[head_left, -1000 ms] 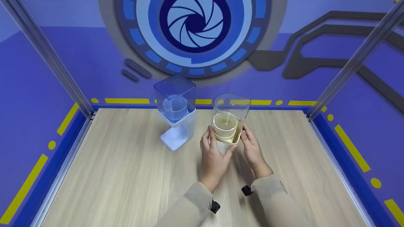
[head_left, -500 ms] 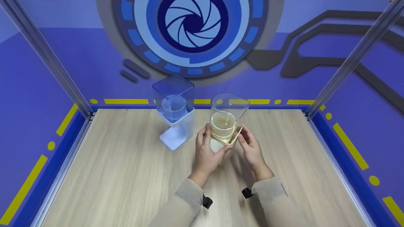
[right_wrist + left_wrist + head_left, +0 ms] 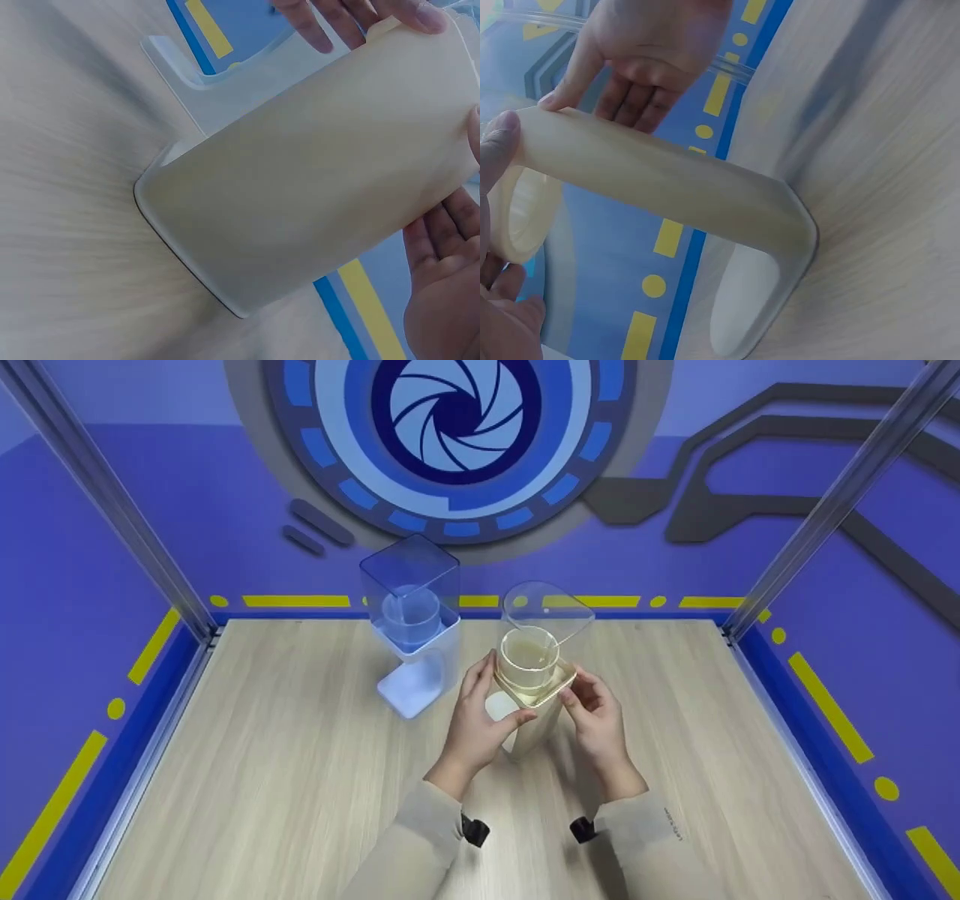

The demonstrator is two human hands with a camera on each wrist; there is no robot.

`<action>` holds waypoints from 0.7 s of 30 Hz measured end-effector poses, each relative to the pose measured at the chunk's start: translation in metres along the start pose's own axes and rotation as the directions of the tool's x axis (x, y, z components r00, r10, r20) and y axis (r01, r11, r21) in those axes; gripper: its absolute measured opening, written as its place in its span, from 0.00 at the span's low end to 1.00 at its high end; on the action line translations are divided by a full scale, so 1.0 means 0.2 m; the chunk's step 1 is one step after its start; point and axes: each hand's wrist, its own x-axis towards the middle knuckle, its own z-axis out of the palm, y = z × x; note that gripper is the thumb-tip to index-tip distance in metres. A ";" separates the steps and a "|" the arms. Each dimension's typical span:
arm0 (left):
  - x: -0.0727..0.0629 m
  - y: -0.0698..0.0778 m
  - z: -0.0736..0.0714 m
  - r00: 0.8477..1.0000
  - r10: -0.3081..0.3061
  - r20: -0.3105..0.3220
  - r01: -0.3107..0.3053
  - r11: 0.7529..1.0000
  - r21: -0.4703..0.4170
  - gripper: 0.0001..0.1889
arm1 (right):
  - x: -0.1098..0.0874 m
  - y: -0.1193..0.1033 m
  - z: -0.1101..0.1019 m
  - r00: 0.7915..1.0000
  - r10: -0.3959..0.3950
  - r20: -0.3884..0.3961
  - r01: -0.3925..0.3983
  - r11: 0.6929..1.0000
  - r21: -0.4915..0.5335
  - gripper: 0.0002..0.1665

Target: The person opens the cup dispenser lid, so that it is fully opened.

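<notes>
A cream dispenser (image 3: 534,727) with a clear top (image 3: 551,604) and a round inner cup (image 3: 528,654) stands before me. My left hand (image 3: 477,718) grips its upper left side, thumb across the near face and fingers behind. On the opposite side, my right hand (image 3: 600,724) pinches the upper rim corner between thumb and fingers. The left wrist view shows the tall cream body (image 3: 667,176) and its pale foot (image 3: 742,296), low at the table. From the right wrist, the broad back wall (image 3: 300,172) hides most of the front.
A similar blue dispenser (image 3: 415,660) with a tinted clear top stands left of the cream one on the wooden table (image 3: 300,780). Behind it rises a purple wall (image 3: 225,525) with yellow marks. Metal posts (image 3: 135,510) border the corners.
The cream dispenser has turned in my hands, so its foot now shows at the left and its back faces nearer me. My left hand has moved left; the blue dispenser stays put.
</notes>
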 end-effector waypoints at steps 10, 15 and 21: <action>-0.02 0.02 -0.07 0.999 -0.013 0.045 0.014 1.000 -0.017 0.58 | -0.04 -0.02 0.02 0.998 -0.063 0.009 0.062 0.997 0.053 0.27; -0.08 0.02 -0.07 1.000 0.009 -0.001 -0.009 1.000 -0.025 0.51 | -0.06 -0.01 0.03 0.998 -0.065 0.005 0.064 0.996 0.063 0.27; -0.13 0.02 -0.06 0.996 0.062 -0.068 -0.064 0.998 -0.026 0.39 | -0.11 -0.01 0.05 0.997 -0.072 -0.023 0.072 0.997 0.026 0.24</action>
